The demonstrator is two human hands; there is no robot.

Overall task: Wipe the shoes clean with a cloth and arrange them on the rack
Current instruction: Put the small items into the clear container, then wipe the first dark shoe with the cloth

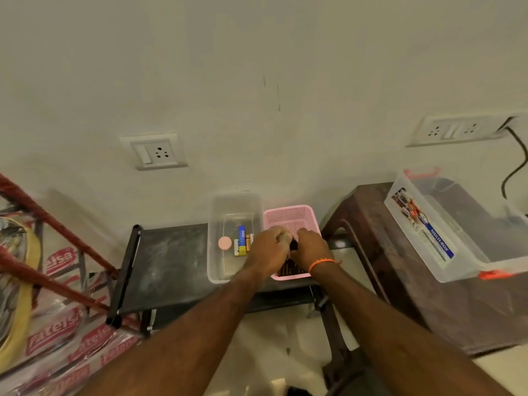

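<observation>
Both my hands reach into a pink mesh basket [288,214] on top of a black rack [165,261]. My left hand [268,248] pinches a small brownish-grey object [284,238] over the basket. My right hand [310,247], with an orange thread on its wrist, is curled over dark items [288,268] in the basket; its fingertips are hidden. No shoe or cloth is clearly in sight.
A clear tray [235,204] left of the basket holds a glue stick, batteries and a pink disc. On a brown plastic table [400,267] at the right stands a clear storage box [457,224]. Red metal bars and printed packaging [57,310] fill the left.
</observation>
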